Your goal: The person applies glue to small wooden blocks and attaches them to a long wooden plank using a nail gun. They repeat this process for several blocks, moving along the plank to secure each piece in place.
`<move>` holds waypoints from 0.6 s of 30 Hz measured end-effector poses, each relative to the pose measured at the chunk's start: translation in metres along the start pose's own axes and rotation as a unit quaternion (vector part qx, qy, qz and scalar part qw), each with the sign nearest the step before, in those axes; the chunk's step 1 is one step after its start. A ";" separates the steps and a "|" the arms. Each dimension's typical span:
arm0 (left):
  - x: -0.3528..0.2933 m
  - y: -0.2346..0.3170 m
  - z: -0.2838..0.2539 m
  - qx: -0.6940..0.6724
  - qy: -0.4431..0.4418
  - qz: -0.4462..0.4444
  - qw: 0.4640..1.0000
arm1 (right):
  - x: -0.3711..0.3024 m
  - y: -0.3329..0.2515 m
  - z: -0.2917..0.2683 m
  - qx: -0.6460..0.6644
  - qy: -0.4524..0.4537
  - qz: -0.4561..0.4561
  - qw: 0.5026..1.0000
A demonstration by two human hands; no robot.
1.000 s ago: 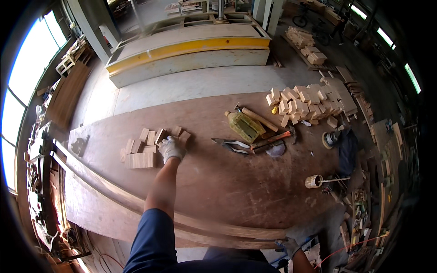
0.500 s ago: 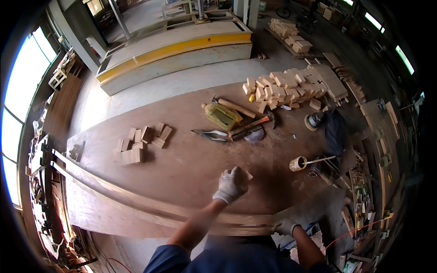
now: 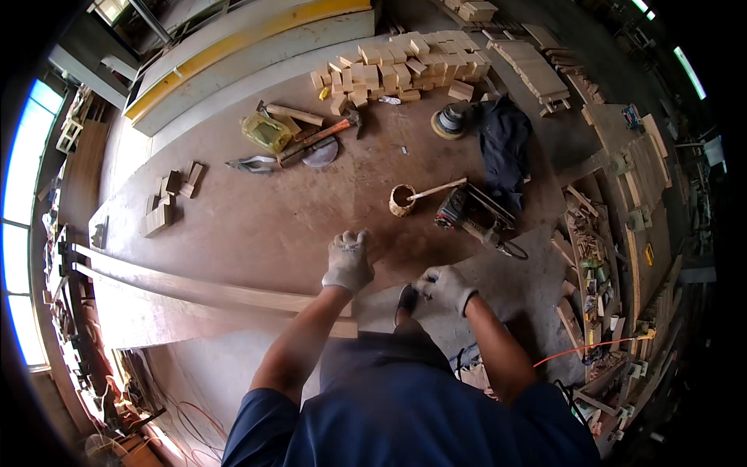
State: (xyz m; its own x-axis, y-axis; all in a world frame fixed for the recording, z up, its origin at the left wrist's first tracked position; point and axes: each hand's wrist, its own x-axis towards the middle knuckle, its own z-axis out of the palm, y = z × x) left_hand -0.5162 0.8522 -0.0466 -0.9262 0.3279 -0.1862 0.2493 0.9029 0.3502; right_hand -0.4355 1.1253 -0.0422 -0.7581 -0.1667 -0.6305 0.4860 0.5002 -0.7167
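Observation:
My left hand [image 3: 348, 262], in a pale work glove, is above the brown tabletop [image 3: 257, 233] near its front edge. Its fingers are curled; whatever they may hold is hidden. Past the table's corner, above the floor, my right hand [image 3: 447, 289] has a similar glove and bent, closed fingers, their contents not visible. Two long wooden strips [image 3: 233, 294] run along the front edge, their near ends beside my left forearm. Beyond my hands stands a glue-smeared pot [image 3: 401, 201] with a stick [image 3: 440, 189] leaning out of it.
A dark power tool [image 3: 476, 215] lies right of the pot. Farther back are a round sander [image 3: 451, 121], dark cloth [image 3: 504, 144], a hammer [image 3: 327, 134], pliers [image 3: 253, 163] and a yellowish container [image 3: 267, 132]. Wood blocks [image 3: 412, 66] are piled at the back; several more [image 3: 159, 214] lie left.
The view has swung right. My right hand has left the strips' ends and come up beside the table corner. My left hand has moved closer to it; the small wood piece beside it no longer shows.

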 end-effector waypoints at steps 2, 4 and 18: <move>-0.002 0.009 0.012 0.018 0.014 -0.005 1.000 | 0.000 -0.004 -0.013 0.031 0.048 -0.034 0.998; -0.004 0.009 0.032 0.043 0.034 -0.004 0.999 | 0.007 -0.011 -0.024 0.043 0.098 -0.043 0.993; -0.029 0.021 0.043 0.065 0.009 0.085 0.994 | 0.082 -0.104 -0.076 0.270 0.239 -0.029 0.932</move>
State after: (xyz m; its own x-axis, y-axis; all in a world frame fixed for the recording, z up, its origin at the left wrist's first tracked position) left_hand -0.4719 0.8738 -0.0736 -0.8719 0.4755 -0.1170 0.4368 0.8632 0.2534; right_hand -0.5815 1.1241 0.0028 -0.8347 0.2813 -0.4735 0.4880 -0.0207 -0.8726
